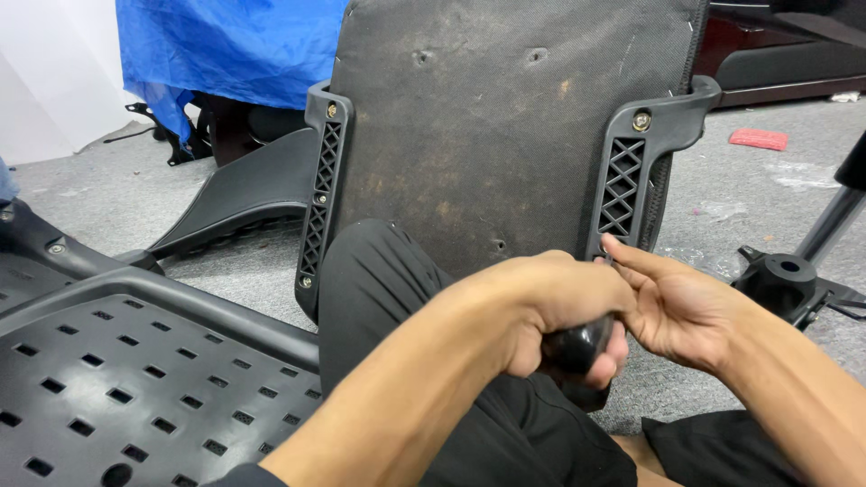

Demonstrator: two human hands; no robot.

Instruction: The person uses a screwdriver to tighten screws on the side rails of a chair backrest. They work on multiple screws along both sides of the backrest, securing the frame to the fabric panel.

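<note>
Against the person's raised knee, the upturned chair seat (pixel 505 117) stood on edge w/ its underside facing the camera. Both black plastic arm brackets sat on it: left bracket (pixel 317 198) showed screws top, middle and bottom; right bracket (pixel 631 171) showed a bolt at the top, and its lower end was hidden behind the hands, so I judged that fixing point to be the one in work, finished or not I couldn't tell. Seat underside looked worn: dark woven fabric, brown stains, dimples. Left hand (pixel 559 311) was wrapped tight round a black screwdriver handle (pixel 577 347), the shaft mostly hidden. Right hand (pixel 672 302) had fingers (pixel 627 252) pressed together at the tip, pinching or steadying something too small to make out. Nearby on the grey floor (pixel 713 207): a perforated black panel (pixel 135 370), chair base (pixel 789 280), blue tarp (pixel 234 45).
</note>
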